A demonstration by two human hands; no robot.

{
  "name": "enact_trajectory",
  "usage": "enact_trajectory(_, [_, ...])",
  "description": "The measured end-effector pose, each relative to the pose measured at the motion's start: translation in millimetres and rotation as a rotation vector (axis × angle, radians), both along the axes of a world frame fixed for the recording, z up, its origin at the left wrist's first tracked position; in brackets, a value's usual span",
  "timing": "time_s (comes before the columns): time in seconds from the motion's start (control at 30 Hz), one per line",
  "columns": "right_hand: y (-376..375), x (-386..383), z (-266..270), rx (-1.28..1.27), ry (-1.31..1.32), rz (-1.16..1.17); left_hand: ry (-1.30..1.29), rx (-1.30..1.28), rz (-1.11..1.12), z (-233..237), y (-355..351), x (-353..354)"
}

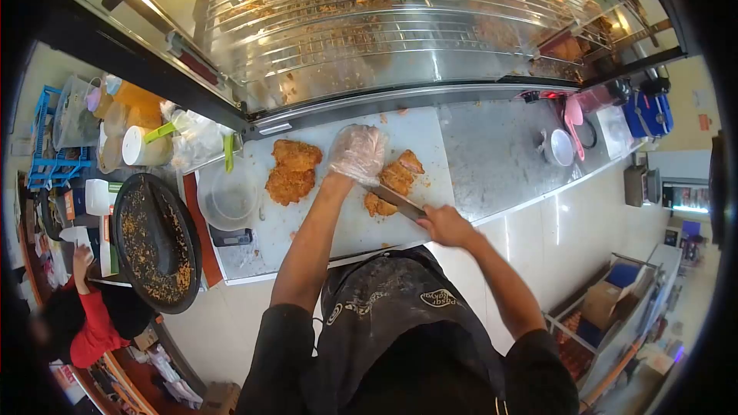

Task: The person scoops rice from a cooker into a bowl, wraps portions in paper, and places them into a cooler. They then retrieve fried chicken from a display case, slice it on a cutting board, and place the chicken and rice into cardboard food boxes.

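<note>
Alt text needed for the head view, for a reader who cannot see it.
A person's gloved left hand steadies a fried cutlet on a white cutting board while the bare right hand slices it with a knife. More cutlets lie to the left, below a glass warmer of fried food.

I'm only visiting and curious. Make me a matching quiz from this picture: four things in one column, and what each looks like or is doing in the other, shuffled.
1. left hand
2. right hand
3. round black tray
4. whole fried pieces

A. grips the knife
B. lie on the white board, left of the gloved hand
C. wears a clear glove, rests against the cut piece
D. strewn with crumbs

Pairs: 1-C, 2-A, 3-D, 4-B
</note>
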State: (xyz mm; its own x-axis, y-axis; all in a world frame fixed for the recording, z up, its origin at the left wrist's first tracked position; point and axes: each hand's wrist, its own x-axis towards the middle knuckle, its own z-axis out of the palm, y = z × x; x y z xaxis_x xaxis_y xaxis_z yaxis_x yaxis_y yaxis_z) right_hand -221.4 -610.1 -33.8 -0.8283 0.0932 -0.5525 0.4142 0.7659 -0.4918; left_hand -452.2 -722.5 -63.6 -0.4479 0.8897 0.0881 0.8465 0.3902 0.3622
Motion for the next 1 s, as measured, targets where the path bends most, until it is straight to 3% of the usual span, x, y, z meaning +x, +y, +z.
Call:
enact_trajectory(0.03, [13, 1, -13, -0.06, 0.165, 0.051, 0.006, 0.01, 0.0, -1, 0, -2])
enact_trajectory(0.13, [3, -5, 22, 0.131, 0.167, 0.057, 0.065, 0.09, 0.057, 10, -7, -4])
enact_trajectory(0.23, [-17, 8, 42, 0.33, 0.209, 0.076, 0.143, 0.004, 0.029, 41, -28, 2])
enact_trajectory(0.3, [-25, 12, 52, 0.28, 0.155, 0.09, 0.358, 0.476, 0.03, 35, -40, 10])
enact_trajectory(0.43, [-34, 11, 53, 0.303, 0.1, 0.133, 0.382, 0.466, -0.016, 29, -49, 14])
enact_trajectory(0.5, [-37, 9, 30, 0.306, 0.08, 0.14, 0.01, -0.04, 0.118, 24, -49, 28])
enact_trajectory(0.6, [-33, 16, 26, 0.313, 0.078, 0.143, 0.108, 0.101, 0.007, -18, -44, 20])
enact_trajectory(0.63, [-33, 21, 28, 0.299, 0.086, 0.132, 0.116, 0.103, 0.002, -17, -44, 24])
enact_trajectory(0.7, [-21, 18, 24, 0.304, -0.001, 0.122, -0.061, 0.367, 0.118, 25, -36, 32])
enact_trajectory(0.77, [-4, 3, 29, 0.141, -0.15, 0.059, 0.012, 0.247, 0.069, 8, -31, 23])
enact_trajectory(0.83, [18, 6, 36, 0.136, -0.023, 0.093, 0.106, 0.168, 0.029, 17, -21, 18])
enact_trajectory(0.9, [26, 22, 45, -0.128, 0.063, -0.094, -0.151, 0.827, 0.256, 55, -41, 26])
enact_trajectory(1.0, [14, 53, 87, -0.229, 0.087, -0.554, -0.203, 0.625, 0.122, 87, -72, 25])
